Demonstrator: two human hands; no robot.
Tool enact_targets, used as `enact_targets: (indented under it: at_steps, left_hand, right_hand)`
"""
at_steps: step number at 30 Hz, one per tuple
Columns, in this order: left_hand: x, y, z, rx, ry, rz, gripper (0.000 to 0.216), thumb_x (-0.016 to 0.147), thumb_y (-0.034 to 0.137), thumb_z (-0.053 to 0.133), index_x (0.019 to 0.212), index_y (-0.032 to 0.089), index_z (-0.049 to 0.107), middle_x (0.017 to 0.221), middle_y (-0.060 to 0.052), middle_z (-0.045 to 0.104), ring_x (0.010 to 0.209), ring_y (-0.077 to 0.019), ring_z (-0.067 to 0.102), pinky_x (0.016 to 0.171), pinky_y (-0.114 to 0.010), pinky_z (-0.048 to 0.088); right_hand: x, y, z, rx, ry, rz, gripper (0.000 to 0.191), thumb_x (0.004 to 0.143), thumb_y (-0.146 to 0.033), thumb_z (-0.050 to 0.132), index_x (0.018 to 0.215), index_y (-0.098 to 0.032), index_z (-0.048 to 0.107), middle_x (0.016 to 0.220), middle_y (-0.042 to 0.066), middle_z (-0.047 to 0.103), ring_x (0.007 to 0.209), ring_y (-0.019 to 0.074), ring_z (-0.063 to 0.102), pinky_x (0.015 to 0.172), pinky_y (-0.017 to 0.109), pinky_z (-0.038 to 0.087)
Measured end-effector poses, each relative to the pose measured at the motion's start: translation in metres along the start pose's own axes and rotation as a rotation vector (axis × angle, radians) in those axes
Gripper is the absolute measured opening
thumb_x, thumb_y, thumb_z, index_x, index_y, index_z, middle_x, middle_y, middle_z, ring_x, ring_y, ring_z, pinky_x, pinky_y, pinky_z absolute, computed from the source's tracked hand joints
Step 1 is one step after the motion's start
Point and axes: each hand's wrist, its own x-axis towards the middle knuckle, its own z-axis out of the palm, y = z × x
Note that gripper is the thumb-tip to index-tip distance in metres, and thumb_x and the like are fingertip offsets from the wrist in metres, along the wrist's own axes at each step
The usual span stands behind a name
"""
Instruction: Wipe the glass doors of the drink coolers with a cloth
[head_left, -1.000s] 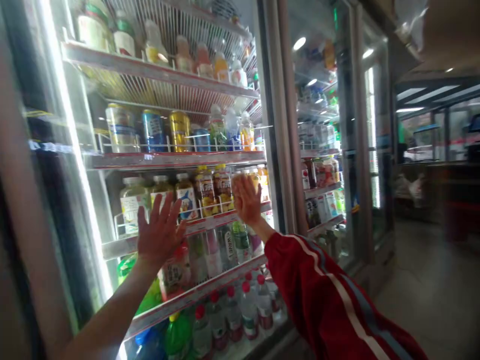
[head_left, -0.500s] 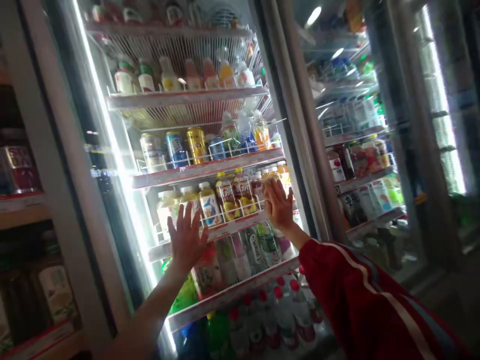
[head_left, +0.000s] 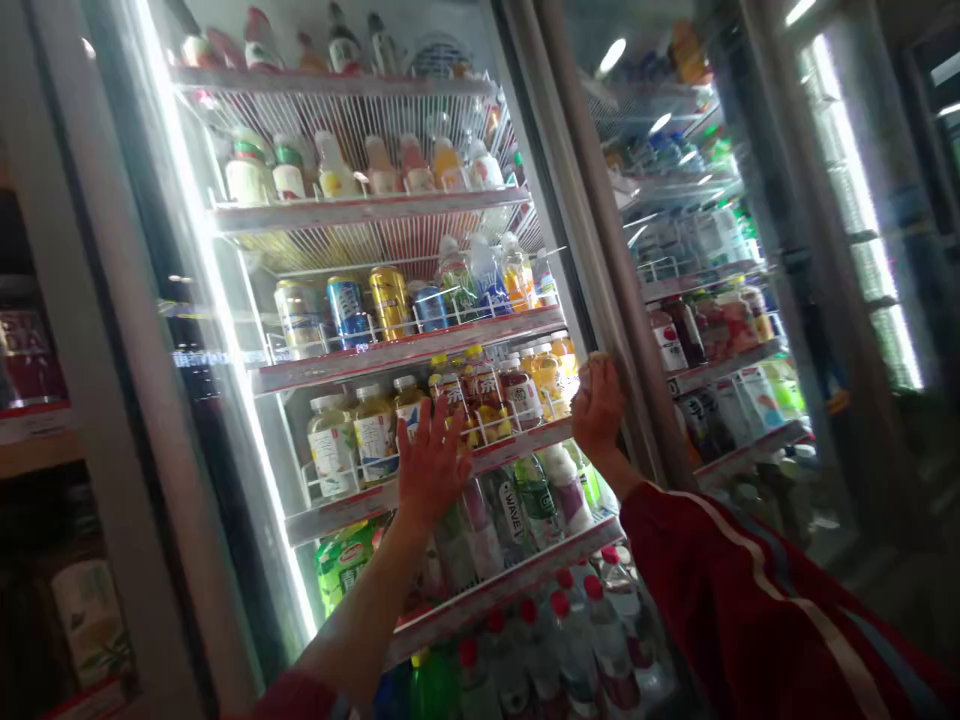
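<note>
Centre frame: left hand (head_left: 431,458) lies flat, fingers spread, on the glass door (head_left: 247,330). Right hand (head_left: 598,405), fingers curled, grips the door's right edge beside the door frame (head_left: 600,250). Risk: fingers pinched against that frame; palm slipping on glass.

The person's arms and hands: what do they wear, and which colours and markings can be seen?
The right hand is bare; its arm wears a red jacket sleeve with pale and blue-grey stripes running along it. The left hand and forearm are bare, with red fabric pushed up near the elbow. No gloves show.
</note>
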Motion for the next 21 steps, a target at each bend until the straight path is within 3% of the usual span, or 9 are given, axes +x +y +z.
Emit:
enact_targets:
  at_steps: [6, 9, 12, 14, 17, 21]
  left_hand:
    - [0.002, -0.002, -0.01, -0.019, 0.021, 0.001, 0.052, 0.089, 0.033, 0.049, 0.139, 0.02, 0.042, 0.149, -0.013, 0.036, 0.143, -0.0248, 0.02, 0.117, -0.048, 0.002]
    - [0.004, -0.017, -0.022, -0.035, 0.048, 0.001, 0.051, 0.09, 0.033, 0.049, 0.139, 0.02, 0.043, 0.15, -0.012, 0.035, 0.143, -0.0238, 0.02, 0.118, -0.047, 0.004]
    - [0.002, -0.04, -0.03, -0.039, 0.084, -0.097, 0.052, 0.09, 0.035, 0.049, 0.139, 0.02, 0.042, 0.152, -0.013, 0.031, 0.144, -0.0259, 0.017, 0.117, -0.051, 0.004]
    - [-0.001, -0.052, -0.03, -0.053, 0.075, -0.158, 0.053, 0.09, 0.035, 0.048, 0.14, 0.021, 0.04, 0.152, -0.012, 0.029, 0.144, -0.0271, 0.017, 0.116, -0.054, 0.003]
    - [-0.005, -0.057, -0.027, -0.083, 0.046, -0.191, 0.054, 0.09, 0.037, 0.048, 0.141, 0.022, 0.039, 0.153, -0.012, 0.028, 0.143, -0.0277, 0.018, 0.116, -0.055, 0.002]
    - [-0.006, -0.053, -0.026, -0.084, 0.031, -0.204, 0.053, 0.09, 0.038, 0.047, 0.14, 0.021, 0.041, 0.153, -0.012, 0.028, 0.143, -0.0279, 0.018, 0.116, -0.054, 0.002]
  right_hand:
    - [-0.012, -0.044, -0.002, 0.03, -0.149, -0.245, 0.046, 0.088, -0.021, 0.036, 0.132, -0.02, 0.05, 0.142, 0.012, 0.047, 0.135, 0.0203, 0.038, 0.109, 0.044, 0.028]
    - [-0.005, -0.034, -0.005, -0.007, -0.156, -0.187, 0.047, 0.088, -0.022, 0.035, 0.132, -0.021, 0.05, 0.142, 0.012, 0.047, 0.135, 0.0216, 0.038, 0.109, 0.047, 0.026]
    - [0.005, -0.023, -0.003, -0.06, -0.128, -0.039, 0.049, 0.088, -0.024, 0.034, 0.135, -0.017, 0.047, 0.143, 0.015, 0.044, 0.135, 0.0255, 0.037, 0.107, 0.051, 0.028]
    - [0.007, -0.029, 0.0, -0.064, -0.136, -0.022, 0.052, 0.088, -0.025, 0.033, 0.138, -0.016, 0.043, 0.144, 0.016, 0.043, 0.136, 0.0257, 0.036, 0.106, 0.052, 0.028]
    - [0.0, -0.063, 0.002, -0.019, -0.207, -0.167, 0.052, 0.089, -0.024, 0.032, 0.14, -0.018, 0.04, 0.146, 0.013, 0.042, 0.139, 0.0221, 0.032, 0.109, 0.048, 0.025]
    - [-0.013, -0.106, 0.001, 0.043, -0.274, -0.393, 0.047, 0.09, -0.025, 0.034, 0.134, -0.02, 0.049, 0.144, 0.008, 0.045, 0.14, 0.0189, 0.03, 0.114, 0.044, 0.018]
